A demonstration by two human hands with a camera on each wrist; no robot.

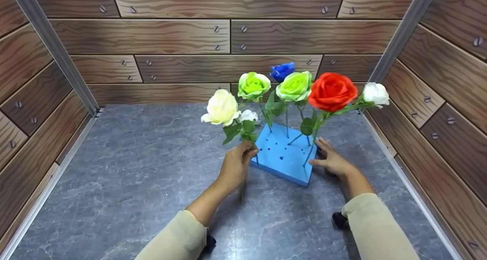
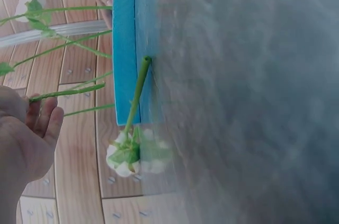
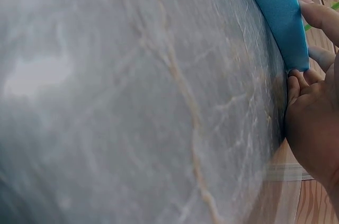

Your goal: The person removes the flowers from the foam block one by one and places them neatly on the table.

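Observation:
My left hand (image 1: 235, 167) pinches the stem of a cream rose (image 1: 221, 108) over the left edge of a blue block with holes (image 1: 281, 172). In the left wrist view, the held stem's lower end (image 2: 87, 90) is just short of the block's top. My right hand (image 1: 335, 161) holds the block at its right side, thumb over the top edge and other fingers against the side. Two green roses (image 1: 254, 86), a blue rose (image 1: 282, 72), a red rose (image 1: 333, 92) and a white rose (image 1: 376, 94) rise from the block on stems.
Another white flower (image 2: 124, 155) lies beside the block, its stem (image 2: 139, 86) along the grey marbled tabletop (image 1: 152, 176). Wood-patterned walls (image 1: 182, 35) with metal corner strips enclose the table at the back and both sides.

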